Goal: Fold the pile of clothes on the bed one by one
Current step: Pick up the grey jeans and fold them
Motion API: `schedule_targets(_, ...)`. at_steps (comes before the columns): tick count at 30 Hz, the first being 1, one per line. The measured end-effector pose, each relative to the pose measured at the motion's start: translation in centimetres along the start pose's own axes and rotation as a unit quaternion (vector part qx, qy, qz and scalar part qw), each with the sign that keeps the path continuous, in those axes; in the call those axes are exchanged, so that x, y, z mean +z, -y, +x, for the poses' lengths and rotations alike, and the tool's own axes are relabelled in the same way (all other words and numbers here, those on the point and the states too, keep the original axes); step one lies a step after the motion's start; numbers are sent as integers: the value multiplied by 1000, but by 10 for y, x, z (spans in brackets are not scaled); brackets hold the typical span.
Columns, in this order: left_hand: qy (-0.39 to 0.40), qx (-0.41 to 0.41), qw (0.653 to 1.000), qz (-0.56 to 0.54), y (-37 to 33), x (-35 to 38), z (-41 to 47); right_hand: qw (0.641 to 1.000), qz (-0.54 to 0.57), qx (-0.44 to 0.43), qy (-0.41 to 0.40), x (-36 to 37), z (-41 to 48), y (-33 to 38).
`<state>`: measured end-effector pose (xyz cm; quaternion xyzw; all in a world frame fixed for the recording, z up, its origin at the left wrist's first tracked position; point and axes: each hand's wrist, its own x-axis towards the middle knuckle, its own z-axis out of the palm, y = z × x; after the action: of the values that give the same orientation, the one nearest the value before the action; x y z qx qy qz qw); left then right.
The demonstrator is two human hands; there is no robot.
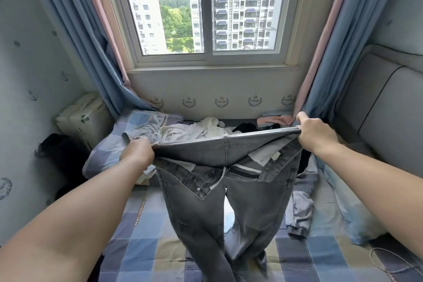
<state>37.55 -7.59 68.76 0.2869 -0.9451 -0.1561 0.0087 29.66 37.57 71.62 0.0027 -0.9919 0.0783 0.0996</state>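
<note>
Window (206, 7), blue curtains (75, 30), white suitcase (84, 119)

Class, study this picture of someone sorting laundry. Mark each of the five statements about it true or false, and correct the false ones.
1. The left hand and the right hand both grip the waistband of the grey jeans. True.
2. The jeans are already folded flat. False: they are held up, with the legs hanging down over the checked bedsheet.
3. A clothes pile lies behind the jeans, below the window. True.
4. The blue curtains are drawn shut across the window. False: they hang pulled to both sides.
5. A cream suitcase stands left of the clothes pile. True.
</note>
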Motion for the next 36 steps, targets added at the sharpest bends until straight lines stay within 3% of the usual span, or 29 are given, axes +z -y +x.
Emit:
schedule_targets(2,53,-84,984,-150,7,9,-1,999,29,33,29,8,3,-4)
schedule_targets(4,98,-188,913,-349,10,15,-7,987,130,82,51,16,3,-3)
schedule_targets(5,113,-211,876,-418,12,18,-9,965,223,120,70,19,3,-1)
schedule_targets(7,135,-201,843,-480,13,21,-11,875,412,224,118,22,0,8)
schedule_targets(8,137,-191,839,-491,12,21,-11,834,470,259,129,22,-2,11)
schedule_targets(10,140,-189,814,-531,3,15,-14,797,510,288,146,16,0,18)
schedule_targets(15,122,-131,798,-576,-20,-15,-11,796,528,264,134,-5,6,23)
schedule_targets(19,107,-51,769,-628,-30,-47,-4,769,600,172,140,-25,17,20)
schedule_targets(20,105,-25,762,-638,-31,-54,-3,774,605,127,139,-31,18,19)
schedule_targets(22,75,24,756,-650,-36,-70,2,816,567,26,109,-46,19,21)
schedule_targets(24,14,71,769,-635,-44,-88,8,846,531,-12,44,-60,31,22)
schedule_targets(27,-132,107,825,-539,-59,-131,10,862,505,-21,-26,-97,61,28)
schedule_targets(32,-257,122,837,-468,-90,-211,9,897,426,-43,-111,-196,87,47)
schedule_targets(36,-326,119,848,-401,-114,-273,5,863,477,-80,-143,-267,95,60)
